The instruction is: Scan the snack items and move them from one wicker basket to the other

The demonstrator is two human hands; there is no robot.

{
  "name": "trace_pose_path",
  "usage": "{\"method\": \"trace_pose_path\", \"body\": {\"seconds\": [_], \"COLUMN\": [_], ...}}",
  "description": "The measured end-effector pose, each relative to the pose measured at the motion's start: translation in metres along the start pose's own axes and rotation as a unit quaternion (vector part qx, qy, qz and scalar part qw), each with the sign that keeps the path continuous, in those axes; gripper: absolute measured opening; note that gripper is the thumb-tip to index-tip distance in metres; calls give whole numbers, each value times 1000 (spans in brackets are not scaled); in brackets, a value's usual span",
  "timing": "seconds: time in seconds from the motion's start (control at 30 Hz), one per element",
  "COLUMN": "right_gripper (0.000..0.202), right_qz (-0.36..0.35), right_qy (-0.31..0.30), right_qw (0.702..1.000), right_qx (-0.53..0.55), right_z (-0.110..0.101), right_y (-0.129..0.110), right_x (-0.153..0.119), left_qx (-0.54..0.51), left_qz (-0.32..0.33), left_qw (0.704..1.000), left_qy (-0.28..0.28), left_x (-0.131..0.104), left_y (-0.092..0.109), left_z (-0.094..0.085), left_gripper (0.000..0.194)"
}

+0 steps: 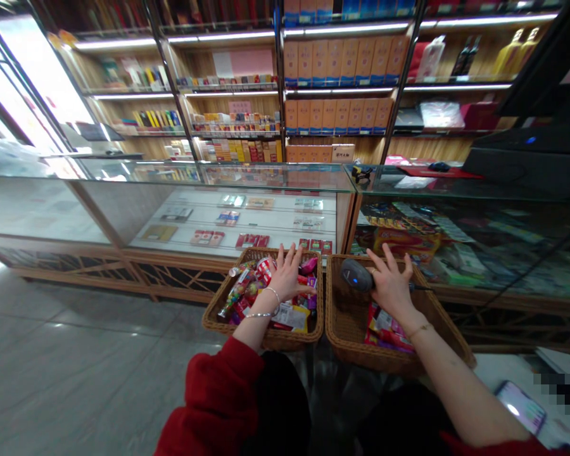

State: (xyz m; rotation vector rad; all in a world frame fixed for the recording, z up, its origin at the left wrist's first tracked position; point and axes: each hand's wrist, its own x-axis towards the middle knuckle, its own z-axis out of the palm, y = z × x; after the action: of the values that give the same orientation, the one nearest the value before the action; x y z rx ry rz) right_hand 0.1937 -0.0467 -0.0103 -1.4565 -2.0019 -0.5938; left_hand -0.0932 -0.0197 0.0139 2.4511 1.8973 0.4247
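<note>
My left hand (285,278), with bracelets at the wrist, is open with its fingers spread. It is over the left wicker basket (213,313), which holds a jumble of wrapped sweets (244,288) and a yellow-edged packet (291,318). My right hand (392,288) is open too, fingers apart, over the right wicker basket (335,316). Close beside that hand is a dark barcode scanner (355,276) with a blue light. The hand hides its handle, so contact is unclear. Red and purple packets (384,329) lie in this basket, partly under my right forearm.
A glass display counter (228,174) with cigarette packs (251,240) inside stands just beyond the baskets. Behind it, shelves carry boxes (342,60) and bottles. A phone (521,405) lies at lower right. The scanner's dark cable (508,278) runs rightward. Grey tiled floor (95,361) is at left.
</note>
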Motion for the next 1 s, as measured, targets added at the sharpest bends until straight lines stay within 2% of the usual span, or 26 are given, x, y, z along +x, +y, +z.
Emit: {"method": "trace_pose_path", "body": {"seconds": [0.3,0.6,0.83,1.0], "right_gripper": [38,47,42,42], "right_qz": [-7,10,16,23], "right_qy": [-4,-14,-22,-25], "right_qw": [1000,1000,1000,999], "right_qx": [-1,-12,-11,-25], "right_z": [3,0,-4,-5], "right_y": [1,4,15,23], "right_x": [0,1,-1,-5], "left_qx": [3,6,15,25], "left_qz": [12,32,72,113], "left_qw": [1000,999,997,993], "left_qy": [-1,-5,-1,1], "left_x": [1,6,18,27], "left_y": [3,22,39,49], "left_z": [2,2,9,21], "left_gripper": [127,133,135,140]}}
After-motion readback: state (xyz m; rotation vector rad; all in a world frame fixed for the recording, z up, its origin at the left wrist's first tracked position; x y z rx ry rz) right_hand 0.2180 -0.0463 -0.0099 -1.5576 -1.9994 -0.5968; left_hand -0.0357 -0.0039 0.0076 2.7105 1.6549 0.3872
